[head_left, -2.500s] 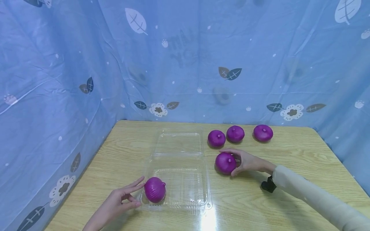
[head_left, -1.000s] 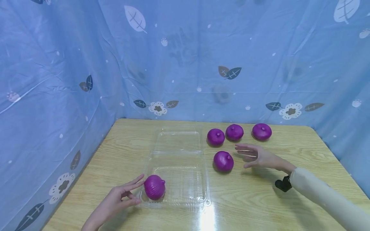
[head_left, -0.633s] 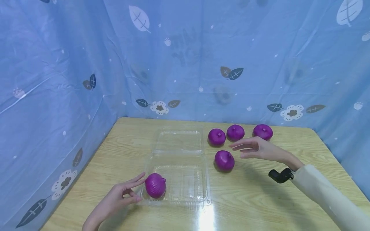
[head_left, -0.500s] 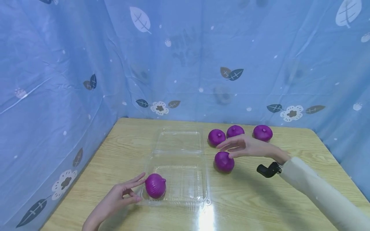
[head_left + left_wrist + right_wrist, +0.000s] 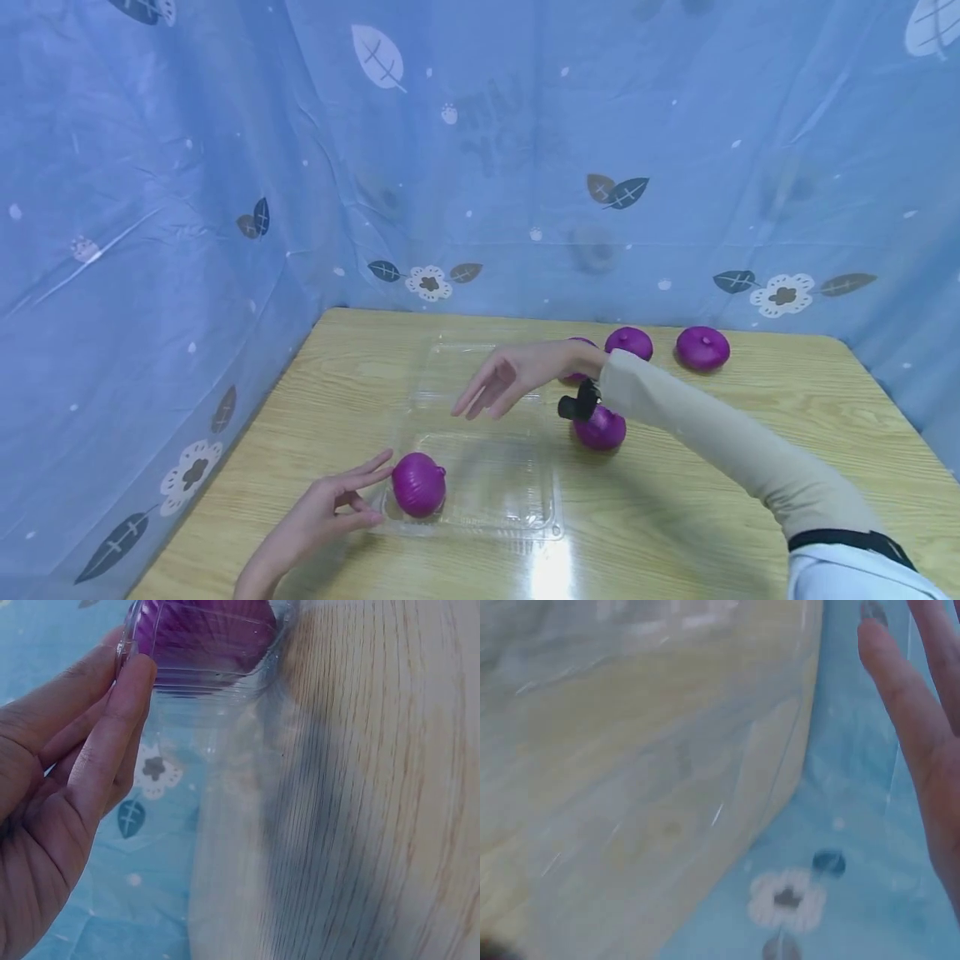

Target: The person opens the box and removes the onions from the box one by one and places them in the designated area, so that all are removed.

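Note:
A clear plastic clamshell container (image 5: 498,521) lies unfolded on the table, its lid flap (image 5: 450,358) towards the back. One purple onion (image 5: 418,485) sits in its front left corner. My left hand (image 5: 322,512) pinches the container's left rim beside that onion; the left wrist view shows thumb and fingertips on the rim (image 5: 131,645). Over the container hovers my right hand (image 5: 525,375), fingers loosely extended downward, holding nothing. Right of the container lies another onion (image 5: 600,429), partly hidden by the black wrist camera (image 5: 579,406).
Farther back on the wooden table (image 5: 750,467) are three more onions: one (image 5: 577,379) mostly behind the right wrist, one (image 5: 628,342) beside it, and one (image 5: 702,348) farther right. A blue patterned curtain (image 5: 510,167) encloses the back and sides.
My right hand let go of the onion right of the container, hovered near it, then swept left over the container. That onion stays on the table. My left hand keeps its place on the rim.

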A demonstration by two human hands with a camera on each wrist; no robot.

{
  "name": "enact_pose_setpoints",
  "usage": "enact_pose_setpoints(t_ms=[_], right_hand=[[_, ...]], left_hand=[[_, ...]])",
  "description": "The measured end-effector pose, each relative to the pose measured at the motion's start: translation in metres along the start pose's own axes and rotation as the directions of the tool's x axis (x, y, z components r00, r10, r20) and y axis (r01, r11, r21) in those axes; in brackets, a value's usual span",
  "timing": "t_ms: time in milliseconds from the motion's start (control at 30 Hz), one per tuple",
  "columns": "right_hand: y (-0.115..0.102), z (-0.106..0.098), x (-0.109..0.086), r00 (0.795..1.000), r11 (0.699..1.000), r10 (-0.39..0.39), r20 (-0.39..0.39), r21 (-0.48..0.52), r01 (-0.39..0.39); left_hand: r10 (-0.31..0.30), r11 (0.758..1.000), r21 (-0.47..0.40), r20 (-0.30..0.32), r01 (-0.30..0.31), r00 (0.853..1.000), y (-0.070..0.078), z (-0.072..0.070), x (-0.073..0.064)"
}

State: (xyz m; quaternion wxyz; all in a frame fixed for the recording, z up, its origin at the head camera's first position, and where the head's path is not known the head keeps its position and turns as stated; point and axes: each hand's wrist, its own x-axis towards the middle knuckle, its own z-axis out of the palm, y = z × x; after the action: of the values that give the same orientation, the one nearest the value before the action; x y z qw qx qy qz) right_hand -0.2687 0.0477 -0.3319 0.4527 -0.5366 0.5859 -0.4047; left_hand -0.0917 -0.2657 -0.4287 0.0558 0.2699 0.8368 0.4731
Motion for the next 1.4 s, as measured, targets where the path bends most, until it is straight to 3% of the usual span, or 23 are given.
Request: enact_pose_setpoints(t_ms=[200, 300, 400, 533, 633, 800, 933, 1133, 1400], right_hand=[[0.009, 0.011, 0.06, 0.984, 0.998, 0.058, 0.166, 0.003, -0.059], [0.014, 0.018, 0.083, 0.976, 0.996, 0.087, 0.199, 0.005, -0.09], [0.018, 0.021, 0.097, 0.976, 0.996, 0.084, 0.202, 0.006, -0.087], [0.022, 0.025, 0.103, 0.977, 0.997, 0.067, 0.202, 0.022, -0.073], [0.024, 0.025, 0.102, 0.983, 0.999, 0.043, 0.177, -0.025, -0.039], [0.027, 0.015, 0.085, 0.999, 0.994, 0.005, 0.051, -0.108, 0.001], [0.032, 0.013, 0.065, 0.997, 0.99, 0.052, 0.063, -0.133, -0.043], [0.042, 0.017, 0.039, 0.955, 0.964, 0.24, 0.173, -0.16, -0.213], [0.045, 0.028, 0.027, 0.918, 0.924, 0.328, 0.223, -0.28, -0.262]], left_hand=[[-0.012, 0.999, -0.032, 0.008, 0.012, 1.0, 0.0, 0.001, -0.001], [-0.034, 0.999, -0.026, 0.005, 0.034, 0.999, -0.001, 0.002, -0.001], [-0.058, 0.998, -0.034, 0.005, 0.059, 0.998, 0.0, 0.0, -0.001], [-0.055, 0.997, -0.059, 0.001, 0.055, 0.998, 0.002, 0.0, 0.002], [-0.044, 0.997, -0.062, -0.001, 0.043, 0.999, 0.004, 0.0, 0.001], [-0.051, 0.998, -0.045, 0.001, 0.051, 0.999, 0.005, 0.0, 0.0], [-0.064, 0.998, -0.025, -0.006, 0.064, 0.998, 0.005, 0.001, 0.0], [-0.05, 0.998, -0.044, 0.003, 0.05, 0.999, 0.005, 0.001, 0.001], [-0.012, 1.0, -0.014, -0.007, 0.012, 1.0, 0.001, 0.002, 0.0]])
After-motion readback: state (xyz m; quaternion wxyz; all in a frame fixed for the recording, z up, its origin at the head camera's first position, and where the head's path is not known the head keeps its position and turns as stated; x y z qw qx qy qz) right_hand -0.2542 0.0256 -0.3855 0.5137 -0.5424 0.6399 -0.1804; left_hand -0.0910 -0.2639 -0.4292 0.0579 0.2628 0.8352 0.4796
